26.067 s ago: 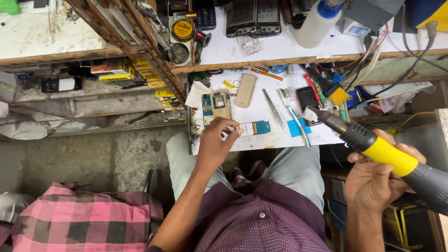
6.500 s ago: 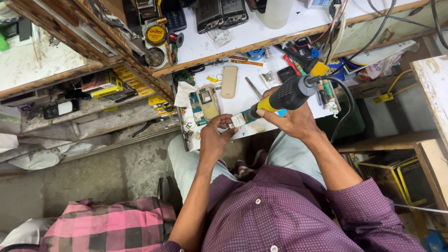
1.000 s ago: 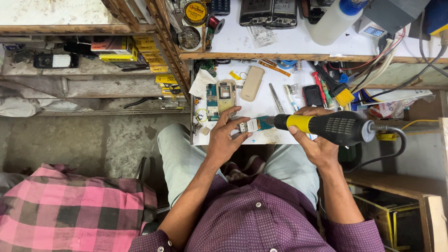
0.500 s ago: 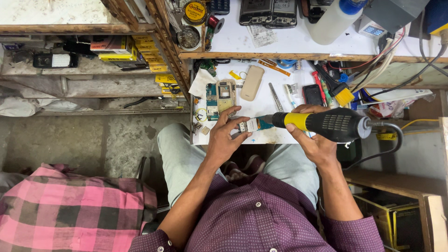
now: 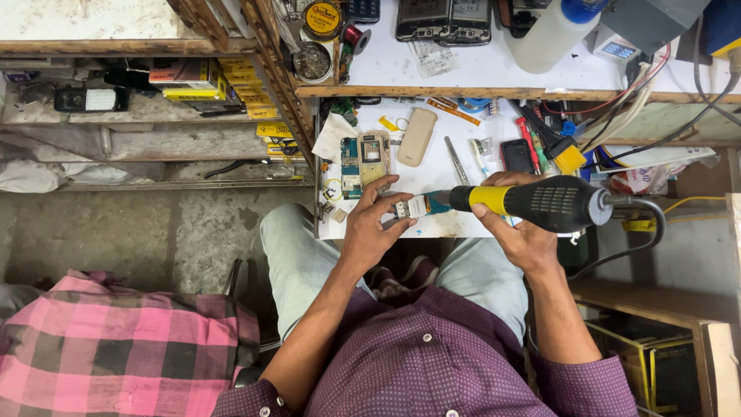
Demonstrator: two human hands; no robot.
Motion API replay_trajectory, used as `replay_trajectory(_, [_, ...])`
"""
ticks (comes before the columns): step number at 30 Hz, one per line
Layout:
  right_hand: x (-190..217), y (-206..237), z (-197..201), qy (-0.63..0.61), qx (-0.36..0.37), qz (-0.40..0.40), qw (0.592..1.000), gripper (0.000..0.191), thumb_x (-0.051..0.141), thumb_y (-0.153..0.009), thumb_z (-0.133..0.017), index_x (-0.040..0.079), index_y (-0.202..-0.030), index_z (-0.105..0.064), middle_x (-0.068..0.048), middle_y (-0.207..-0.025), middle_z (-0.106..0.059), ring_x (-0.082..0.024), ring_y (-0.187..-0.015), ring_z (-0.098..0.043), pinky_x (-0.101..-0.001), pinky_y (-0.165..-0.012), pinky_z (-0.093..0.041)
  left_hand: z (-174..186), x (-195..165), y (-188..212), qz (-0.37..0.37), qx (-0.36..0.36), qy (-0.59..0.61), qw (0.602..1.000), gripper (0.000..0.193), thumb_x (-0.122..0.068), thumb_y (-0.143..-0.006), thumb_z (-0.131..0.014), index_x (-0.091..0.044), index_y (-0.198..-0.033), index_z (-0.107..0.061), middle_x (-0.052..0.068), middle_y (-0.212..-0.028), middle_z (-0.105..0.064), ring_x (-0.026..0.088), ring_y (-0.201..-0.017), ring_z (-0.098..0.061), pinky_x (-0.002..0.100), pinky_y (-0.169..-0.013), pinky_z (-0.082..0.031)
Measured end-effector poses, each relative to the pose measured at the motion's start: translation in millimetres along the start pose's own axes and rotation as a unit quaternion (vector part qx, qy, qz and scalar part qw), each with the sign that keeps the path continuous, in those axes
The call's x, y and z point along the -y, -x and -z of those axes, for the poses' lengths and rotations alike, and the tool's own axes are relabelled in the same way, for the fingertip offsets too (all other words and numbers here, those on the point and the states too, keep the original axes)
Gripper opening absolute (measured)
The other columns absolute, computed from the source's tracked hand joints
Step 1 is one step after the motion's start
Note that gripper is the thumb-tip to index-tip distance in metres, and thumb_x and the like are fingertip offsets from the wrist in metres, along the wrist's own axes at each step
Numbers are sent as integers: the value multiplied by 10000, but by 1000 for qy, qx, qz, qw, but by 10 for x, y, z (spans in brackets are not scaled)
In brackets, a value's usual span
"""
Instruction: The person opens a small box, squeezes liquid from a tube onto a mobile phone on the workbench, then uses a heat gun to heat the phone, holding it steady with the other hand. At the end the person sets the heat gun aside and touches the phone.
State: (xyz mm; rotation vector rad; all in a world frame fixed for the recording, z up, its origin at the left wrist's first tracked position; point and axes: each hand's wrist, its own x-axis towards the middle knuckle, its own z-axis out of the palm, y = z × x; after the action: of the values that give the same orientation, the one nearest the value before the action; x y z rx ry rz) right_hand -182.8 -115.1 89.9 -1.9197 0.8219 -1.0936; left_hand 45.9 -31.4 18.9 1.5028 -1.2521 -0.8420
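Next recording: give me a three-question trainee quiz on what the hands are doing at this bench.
1. True or false: the right hand grips a black-and-yellow heat tool.
2. The left hand pinches: A) small circuit board B) beige phone cover C) yellow brush?
3. Fill in: the tool's nozzle points toward the ____ hand.

Key: 1 true; 2 A; 3 left.

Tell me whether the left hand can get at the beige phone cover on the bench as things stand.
Probably yes. The beige phone cover lies bare on the white bench just beyond the left hand, nothing between. But that hand now pinches a small circuit board.
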Motion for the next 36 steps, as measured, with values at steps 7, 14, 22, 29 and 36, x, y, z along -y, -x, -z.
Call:
replay_trajectory(7, [-15,-12,-5,-15,4,4,1000,405,7,-902,-797,6,-1197,-521,-181,-1155,-667,-239,-1097,-676,-387,-985,-559,6,-13,-1,-14,-4,2,1000,464,-134,-773,-871,-154,-1217,-734,30,-1489,-522,184,-1035,-706,286,-757,-635])
replay_trajectory(14, [-15,-21,6,-3,9,17,1000,402,-11,-898,-792,5,-1198,-525,-177,-1135,-671,-243,-1092,-679,-392,-975,-562,12,-12,4,-15,-2,1,1000,465,-129,-774,-872,-149,-1218,-734,32,-1491,-525,186,-1031,-705,290,-770,-627])
replay_trajectory(22, [25,-44,4,-28,16,26,999,389,-12,-900,-789,3,-1195,-537,-160,-1115,-676,-228,-1063,-684,-373,-942,-572,14,15,16,-7,4,-9,1000,479,-135,-768,-875,-158,-1225,-733,27,-1492,-522,185,-1021,-705,285,-781,-637])
replay_trajectory(29, [74,-79,17,4,27,28,999,363,-18,-887,-798,-10,-1173,-576,-151,-1096,-679,-225,-1052,-683,-369,-934,-569,27,-2,10,-6,8,-4,1000,478,-144,-772,-870,-162,-1229,-729,26,-1488,-521,179,-1037,-707,270,-710,-639])
replay_trajectory(36, [87,-116,6,2,34,15,999,377,-24,-873,-799,-9,-1172,-569,-140,-1096,-673,-220,-1043,-674,-365,-923,-565,39,-21,28,-2,9,6,1000,468,-140,-783,-865,-157,-1231,-732,25,-1482,-534,176,-1038,-697,272,-698,-613])
